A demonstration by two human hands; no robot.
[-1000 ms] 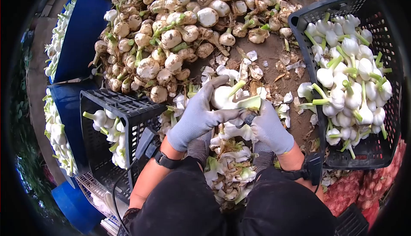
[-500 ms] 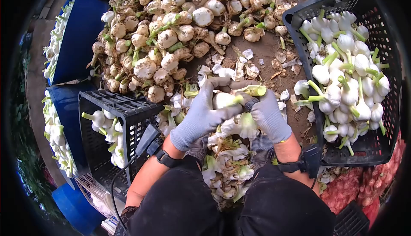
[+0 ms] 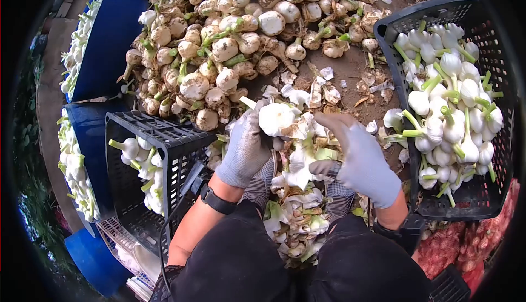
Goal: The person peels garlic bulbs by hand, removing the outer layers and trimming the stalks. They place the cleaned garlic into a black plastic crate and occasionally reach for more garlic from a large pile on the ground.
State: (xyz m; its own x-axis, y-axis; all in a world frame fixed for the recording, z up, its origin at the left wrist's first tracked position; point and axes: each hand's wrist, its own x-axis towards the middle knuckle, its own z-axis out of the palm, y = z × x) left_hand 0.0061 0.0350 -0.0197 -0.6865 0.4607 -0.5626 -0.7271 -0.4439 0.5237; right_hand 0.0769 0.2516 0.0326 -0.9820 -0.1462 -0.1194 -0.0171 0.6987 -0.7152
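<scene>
In front of my knees my left hand (image 3: pixel 246 148), in a grey-white glove, is closed around a white garlic bulb (image 3: pixel 275 119), its pale stem end poking out at upper left. My right hand (image 3: pixel 361 157), gloved too, is just to the right, its thumb spread from its somewhat blurred fingers; a dark band shows at the thumb. Between the hands, loose peeled skins (image 3: pixel 300 165) hang below the bulb. Under them a heap of garlic skins (image 3: pixel 296 220) lies between my shoes.
A large pile of soil-stained garlic (image 3: pixel 219 50) lies ahead. To the right stands a black crate (image 3: pixel 433 9) full of clean bulbs; another black crate (image 3: pixel 189 137), tipped with some bulbs, is at left. Blue bins (image 3: pixel 107 44) of garlic line the far left. Red net sacks (image 3: pixel 444 242) lie lower right.
My right hand has moved right and down, off the bulb, its fingers spreading. The bulb now stays in my left hand, turned with its stem to upper left, and looks whiter.
</scene>
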